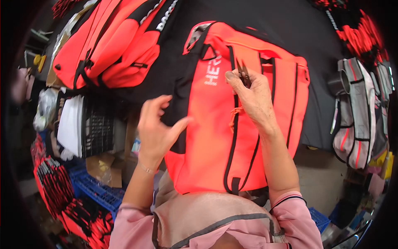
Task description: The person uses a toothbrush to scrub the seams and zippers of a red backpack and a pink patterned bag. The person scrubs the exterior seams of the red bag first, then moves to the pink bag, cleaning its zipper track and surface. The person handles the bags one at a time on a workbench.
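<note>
A bright orange-red backpack (211, 133) with black trim and pale printed lettering lies before me, its lower end against my apron (205, 208). My right hand (253, 93) is over its upper middle, closed around a small pair of dark thread snips (243, 73) whose tips point away from me. Below that hand an orange cord (235, 116) is bunched beside a black-edged strap. My left hand (155, 127) hovers at the bag's left side, slightly blurred. Its thumb and fingers are spread, and nothing shows in them. Whether the thumb touches the fabric cannot be made out.
Another red backpack (124, 56) lies at the far left of the black-covered table (267, 18). Grey backpacks (354, 115) are at the right, near a metal cylinder (342, 81). A black crate (99, 127), a blue crate (96, 190) and red-black piles (53, 183) stand at the left.
</note>
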A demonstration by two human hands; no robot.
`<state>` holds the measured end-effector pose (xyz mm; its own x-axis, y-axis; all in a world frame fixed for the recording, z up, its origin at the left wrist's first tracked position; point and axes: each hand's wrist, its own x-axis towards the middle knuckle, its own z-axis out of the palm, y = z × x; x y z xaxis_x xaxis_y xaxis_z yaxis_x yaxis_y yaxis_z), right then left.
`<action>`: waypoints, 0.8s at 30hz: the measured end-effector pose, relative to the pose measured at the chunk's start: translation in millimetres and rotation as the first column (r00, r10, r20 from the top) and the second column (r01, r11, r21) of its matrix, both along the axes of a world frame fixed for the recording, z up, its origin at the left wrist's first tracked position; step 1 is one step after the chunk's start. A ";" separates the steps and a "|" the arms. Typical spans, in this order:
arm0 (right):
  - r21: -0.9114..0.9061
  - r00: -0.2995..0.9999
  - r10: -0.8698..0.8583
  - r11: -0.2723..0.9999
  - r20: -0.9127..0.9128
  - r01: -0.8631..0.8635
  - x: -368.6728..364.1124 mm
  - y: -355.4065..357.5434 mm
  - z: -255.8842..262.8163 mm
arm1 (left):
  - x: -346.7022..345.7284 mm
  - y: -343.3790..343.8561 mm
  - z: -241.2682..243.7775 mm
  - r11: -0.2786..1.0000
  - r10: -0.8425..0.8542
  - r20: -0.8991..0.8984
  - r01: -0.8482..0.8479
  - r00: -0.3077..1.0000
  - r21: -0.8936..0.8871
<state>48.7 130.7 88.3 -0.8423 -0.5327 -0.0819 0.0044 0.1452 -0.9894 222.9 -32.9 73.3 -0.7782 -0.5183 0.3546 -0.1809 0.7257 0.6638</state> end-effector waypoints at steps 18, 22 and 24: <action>0.217 0.871 0.378 0.922 -0.315 -0.322 -23.5 -100.0 -51.0 | 3.9 -68.0 -65.6 -0.042 -0.064 -0.143 0.140 0.988 0.989; 0.425 0.821 0.463 0.851 -0.334 -0.307 -5.5 -93.7 -36.2 | 6.6 -72.4 -70.1 -0.122 -0.082 -0.171 0.161 0.982 0.979; 0.439 0.801 0.477 0.845 -0.363 -0.305 1.0 -92.6 -37.7 | 9.3 -76.2 -77.8 -0.151 -0.077 -0.195 0.182 0.978 0.972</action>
<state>49.6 38.1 50.6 -0.5545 -0.8322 0.0043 -0.5511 0.3633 -0.7512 232.3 -109.1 -4.4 -0.8923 -0.2109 -0.3991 -0.1141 -0.7500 0.6515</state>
